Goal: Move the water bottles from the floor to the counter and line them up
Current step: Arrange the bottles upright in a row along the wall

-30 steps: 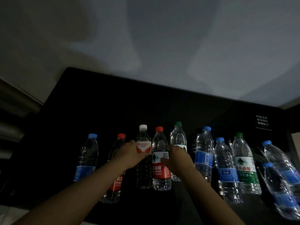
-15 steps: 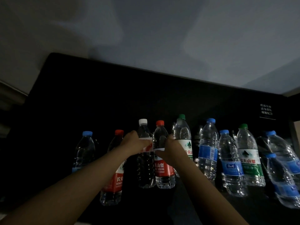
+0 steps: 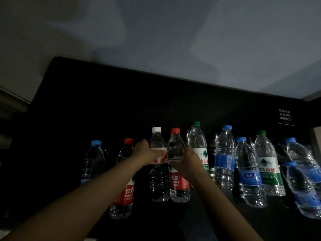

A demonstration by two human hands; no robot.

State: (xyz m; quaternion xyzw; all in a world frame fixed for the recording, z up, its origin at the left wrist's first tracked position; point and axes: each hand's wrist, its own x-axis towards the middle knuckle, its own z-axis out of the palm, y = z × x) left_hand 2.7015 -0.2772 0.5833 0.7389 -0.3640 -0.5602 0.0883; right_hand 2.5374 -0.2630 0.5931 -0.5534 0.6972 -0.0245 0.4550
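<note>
Grip check: left hand (image 3: pixel 147 153) wraps the clear white-capped plastic bottle (image 3: pixel 159 185) at its label. Right hand (image 3: pixel 188 162) grips the clear red-capped, red-labelled bottle (image 3: pixel 178 186) touching it on the right. Both stand on the black counter (image 3: pixel 78 119). Slide bases flush, grip low, don't tip. Right fingertips are hidden behind the bottle, the counter edge is lost in the dark, and the blue-capped bottles (image 3: pixel 302 171) far right of it are blurred.
</note>
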